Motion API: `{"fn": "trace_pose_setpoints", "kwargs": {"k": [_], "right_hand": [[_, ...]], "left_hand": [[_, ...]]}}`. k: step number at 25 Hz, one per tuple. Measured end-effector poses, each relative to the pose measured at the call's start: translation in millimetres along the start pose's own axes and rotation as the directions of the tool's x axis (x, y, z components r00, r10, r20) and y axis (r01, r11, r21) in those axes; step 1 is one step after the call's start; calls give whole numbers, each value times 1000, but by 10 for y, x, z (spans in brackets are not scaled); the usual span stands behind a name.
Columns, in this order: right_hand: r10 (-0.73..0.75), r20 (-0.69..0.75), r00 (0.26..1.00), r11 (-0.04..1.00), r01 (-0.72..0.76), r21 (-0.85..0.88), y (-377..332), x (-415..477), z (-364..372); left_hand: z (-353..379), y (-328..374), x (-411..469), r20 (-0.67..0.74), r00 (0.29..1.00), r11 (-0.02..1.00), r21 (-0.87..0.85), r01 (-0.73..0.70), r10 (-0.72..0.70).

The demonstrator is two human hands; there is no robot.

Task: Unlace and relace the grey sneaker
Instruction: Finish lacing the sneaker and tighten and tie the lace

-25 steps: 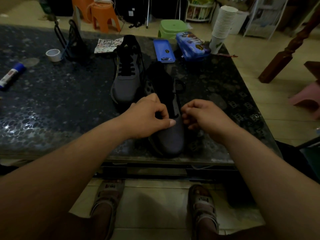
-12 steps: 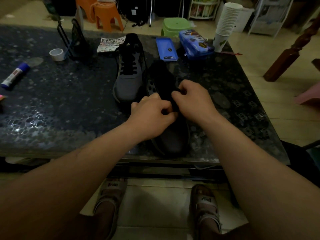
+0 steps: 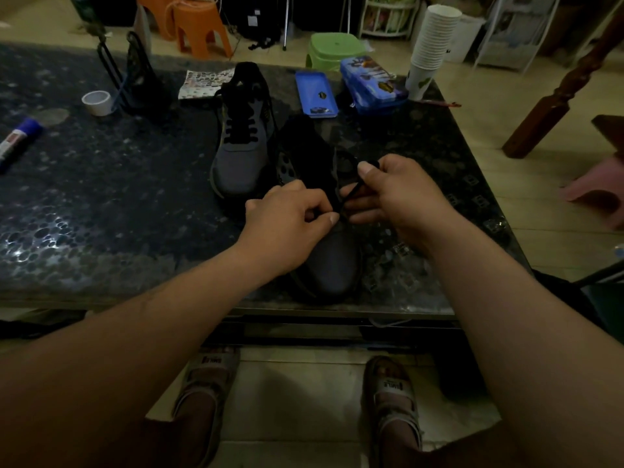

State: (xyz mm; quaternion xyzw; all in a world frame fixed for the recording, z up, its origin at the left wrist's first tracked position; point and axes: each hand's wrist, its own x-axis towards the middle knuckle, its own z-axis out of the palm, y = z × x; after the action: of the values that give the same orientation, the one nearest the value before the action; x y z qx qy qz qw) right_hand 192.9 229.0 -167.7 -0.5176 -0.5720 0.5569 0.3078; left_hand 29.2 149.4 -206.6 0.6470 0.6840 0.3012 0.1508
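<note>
Here both forearms reach over the near edge of the dark pebbled table [image 3: 101,204]. The left hand [image 3: 287,224] curls over the grey sneaker [image 3: 334,261], thumb and forefinger pinching the black lace [image 3: 351,192] low. The right hand [image 3: 401,194] pinches it higher. A green stool [image 3: 332,45] stands on the pale floor beyond. The sneaker lies lengthwise near the front edge, toe toward the person.
</note>
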Motion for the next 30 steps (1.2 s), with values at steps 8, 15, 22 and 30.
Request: {"fn": "trace_pose_setpoints", "kwargs": {"k": [8, 15, 22, 30], "right_hand": [[-255, 55, 965, 918, 259, -301, -9, 38, 14], [-267, 173, 948, 888, 312, -339, 96, 98, -17], [-252, 231, 940, 881, 322, -347, 150, 175, 9], [-434, 355, 828, 502, 549, -668, 193, 274, -102]], "left_hand": [[51, 56, -39, -14, 993, 960, 257, -108, 116], [21, -45, -41, 154, 972, 984, 7, -179, 176], [-242, -160, 59, 475, 851, 972, -40, -233, 224], [-4, -46, -8, 162, 982, 988, 103, -116, 98]]}}
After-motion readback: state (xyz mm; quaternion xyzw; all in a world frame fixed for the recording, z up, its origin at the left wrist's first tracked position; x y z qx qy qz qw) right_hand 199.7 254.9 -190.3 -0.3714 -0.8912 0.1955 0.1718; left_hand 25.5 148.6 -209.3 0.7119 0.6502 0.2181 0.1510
